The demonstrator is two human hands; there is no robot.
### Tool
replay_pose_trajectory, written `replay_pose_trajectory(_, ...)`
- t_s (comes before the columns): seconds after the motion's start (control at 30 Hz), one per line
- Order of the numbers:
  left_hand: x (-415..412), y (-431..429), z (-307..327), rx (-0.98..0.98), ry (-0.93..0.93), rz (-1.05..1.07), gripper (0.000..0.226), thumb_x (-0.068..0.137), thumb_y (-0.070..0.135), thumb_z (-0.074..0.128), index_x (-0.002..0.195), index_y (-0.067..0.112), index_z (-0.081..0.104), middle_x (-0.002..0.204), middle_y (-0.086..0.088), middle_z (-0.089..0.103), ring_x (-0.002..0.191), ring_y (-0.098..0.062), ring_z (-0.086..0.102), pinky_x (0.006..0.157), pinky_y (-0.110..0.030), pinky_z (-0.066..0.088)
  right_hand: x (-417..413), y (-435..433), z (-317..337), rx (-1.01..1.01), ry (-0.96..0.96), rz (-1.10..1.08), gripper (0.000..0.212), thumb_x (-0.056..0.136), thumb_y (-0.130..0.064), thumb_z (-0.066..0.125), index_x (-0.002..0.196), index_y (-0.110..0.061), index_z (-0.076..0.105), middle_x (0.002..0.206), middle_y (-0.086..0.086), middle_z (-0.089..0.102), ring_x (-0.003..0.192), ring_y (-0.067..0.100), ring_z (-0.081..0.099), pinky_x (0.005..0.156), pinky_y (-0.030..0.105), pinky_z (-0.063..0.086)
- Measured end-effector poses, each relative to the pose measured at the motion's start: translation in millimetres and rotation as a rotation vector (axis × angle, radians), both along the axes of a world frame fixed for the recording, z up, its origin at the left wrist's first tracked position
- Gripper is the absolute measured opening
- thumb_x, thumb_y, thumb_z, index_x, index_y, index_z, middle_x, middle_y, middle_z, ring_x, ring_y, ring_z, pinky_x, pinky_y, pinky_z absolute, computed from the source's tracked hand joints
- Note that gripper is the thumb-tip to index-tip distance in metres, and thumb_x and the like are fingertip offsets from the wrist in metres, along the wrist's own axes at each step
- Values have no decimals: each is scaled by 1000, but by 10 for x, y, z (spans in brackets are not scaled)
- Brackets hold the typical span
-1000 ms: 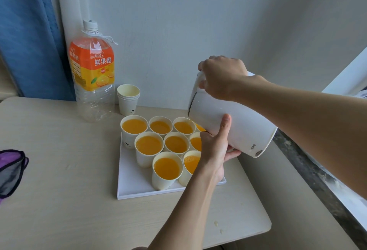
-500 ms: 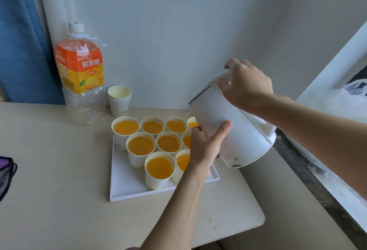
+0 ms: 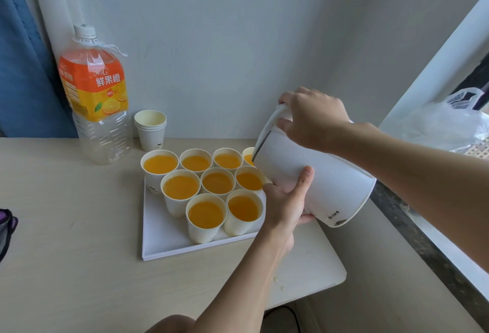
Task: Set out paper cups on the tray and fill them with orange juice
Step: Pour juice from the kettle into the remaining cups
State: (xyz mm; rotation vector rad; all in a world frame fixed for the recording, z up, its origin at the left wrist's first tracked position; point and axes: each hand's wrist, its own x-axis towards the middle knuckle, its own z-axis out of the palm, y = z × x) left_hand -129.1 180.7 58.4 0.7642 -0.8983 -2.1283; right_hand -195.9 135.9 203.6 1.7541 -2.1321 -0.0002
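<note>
Several paper cups [image 3: 206, 213] filled with orange juice stand packed together on a white tray [image 3: 164, 237]. A white jug [image 3: 328, 179] is tilted with its mouth over the back right cup [image 3: 248, 156], which is partly hidden behind it. My right hand [image 3: 312, 121] grips the jug's handle at the top. My left hand [image 3: 285, 203] cups the jug's lower side, thumb up against its wall. No stream of juice can be made out.
A large, nearly empty orange juice bottle [image 3: 98, 100] stands at the back left beside a stack of spare paper cups [image 3: 150, 129]. A plastic bag [image 3: 439, 123] lies on the window sill to the right. A dark pouch [image 3: 6, 229] sits at the left edge.
The jug has swung from steeply tipped to a lower tilt and moved right; both hands stayed on it. The view shifted so the tray sits more to the left.
</note>
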Motion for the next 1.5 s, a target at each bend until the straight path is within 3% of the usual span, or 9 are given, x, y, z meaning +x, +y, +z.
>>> replay_pose_trajectory(0.13, -24, 51, -5, 63, 47, -11, 99, 57, 61, 85, 143, 29, 47, 128, -6, 67, 117, -33, 66, 87, -60, 59, 74, -53, -6, 58, 63, 45, 38, 96, -37, 53, 131, -21, 55, 124, 6, 58, 113, 30, 55, 77, 34, 39)
replay_pose_trajectory(0.33, -13, 62, 10, 119, 137, -40, 86, 67, 52, 80, 141, 25, 47, 125, -14, 65, 116, -34, 67, 88, -56, 60, 173, -131, -49, 72, 173, 98, 35, 98, -34, 50, 128, -18, 56, 120, 7, 59, 109, 31, 56, 75, 35, 41)
replay_pose_trajectory(0.73, -32, 72, -5, 138, 176, -44, 83, 72, 50, 77, 143, 22, 45, 121, -16, 65, 115, -33, 68, 91, -57, 58, 247, -194, -111, 74, 274, 127, 35, 95, -31, 55, 127, -18, 57, 116, 8, 59, 102, 29, 56, 70, 33, 37)
replay_pose_trajectory(1.5, -79, 58, -42, 83, 122, -18, 87, 67, 53, 81, 142, 27, 46, 125, -13, 65, 118, -33, 66, 91, -58, 58, 170, -105, -109, 40, 215, 118, 37, 96, -33, 55, 130, -18, 55, 118, 7, 58, 106, 29, 55, 73, 33, 37)
